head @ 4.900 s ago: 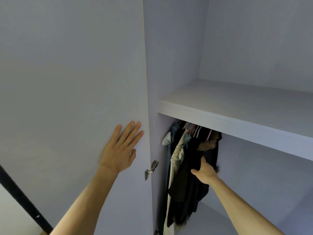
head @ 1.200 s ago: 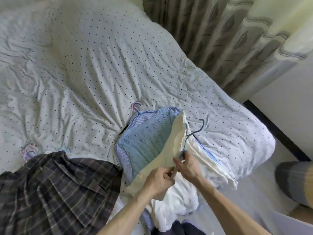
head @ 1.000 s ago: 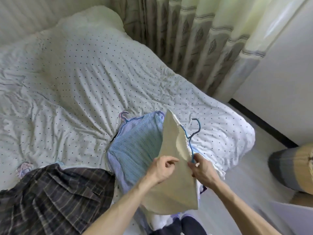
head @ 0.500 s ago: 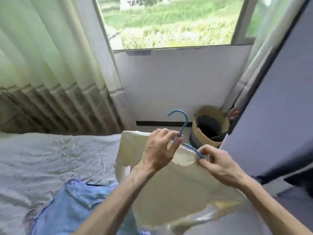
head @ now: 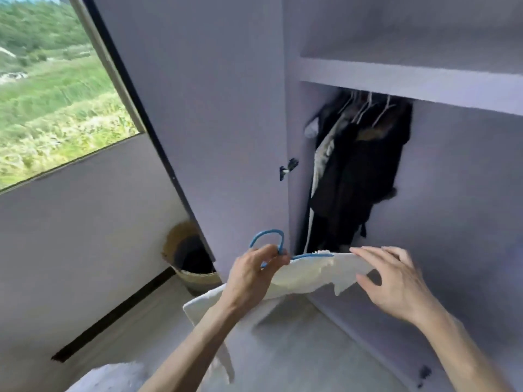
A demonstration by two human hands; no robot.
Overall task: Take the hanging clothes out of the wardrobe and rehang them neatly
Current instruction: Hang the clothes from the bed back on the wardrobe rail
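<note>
1. A window (head: 56, 89) fills the upper left of the frame, with a green field beyond it. A pale wall (head: 70, 236) runs below it down to the grey floor (head: 158, 321).
2. A woven basket (head: 192, 264) stands on the floor at centre left, just beside the lower edge of the open wardrobe door (head: 220, 108).
3. The wardrobe (head: 467, 222) takes up the right of the frame. A shelf (head: 410, 80) crosses its upper part, and under it dark clothes (head: 359, 171) hang bunched against the left inner wall.
4. The cream garment (head: 311, 275) sits on a blue hanger (head: 267, 231) at lower centre. It is held almost flat before the wardrobe opening, below the dark clothes.
5. The left hand (head: 252, 275) is curled round the hanger's neck, just under the hook, with its forearm rising from the bottom edge.
6. The right hand (head: 393, 281) is spread, fingers stretched along the top of the garment's right shoulder and thumb apart below. Whether the thumb touches the cloth cannot be told.
</note>
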